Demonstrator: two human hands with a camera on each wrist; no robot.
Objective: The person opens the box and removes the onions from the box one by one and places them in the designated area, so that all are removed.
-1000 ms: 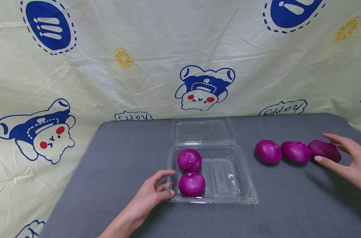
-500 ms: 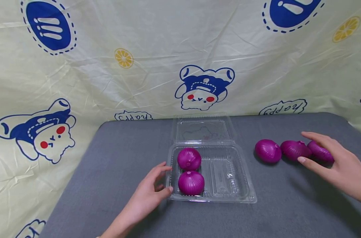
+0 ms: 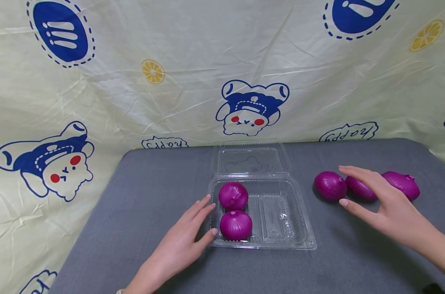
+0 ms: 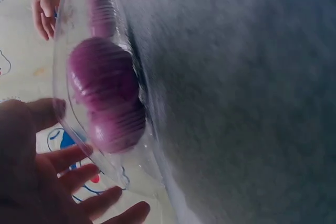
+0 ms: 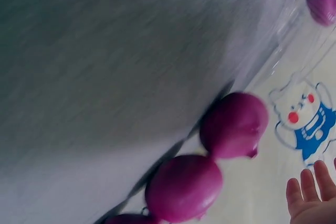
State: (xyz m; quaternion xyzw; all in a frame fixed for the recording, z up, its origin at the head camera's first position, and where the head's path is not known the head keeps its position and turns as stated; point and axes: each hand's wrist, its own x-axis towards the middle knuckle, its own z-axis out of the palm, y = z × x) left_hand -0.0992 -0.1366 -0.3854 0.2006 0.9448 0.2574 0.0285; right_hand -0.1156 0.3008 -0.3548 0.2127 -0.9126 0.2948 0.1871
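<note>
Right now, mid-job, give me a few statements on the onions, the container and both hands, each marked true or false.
1. Two purple onions sit in the clear container. True.
2. The lid is closed. False: it lies open on the container's far side.
3. Three onions lie outside, on the left hand's side. False: they are on the right.
4. The right hand holds nothing. True.

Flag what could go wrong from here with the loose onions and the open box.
The right hand is open around the leftmost loose onion, with the middle loose onion close by; a clumsy grasp could set either rolling.
The left hand is at the left side of the clear plastic box, which looks light; a bump might slide it.
</note>
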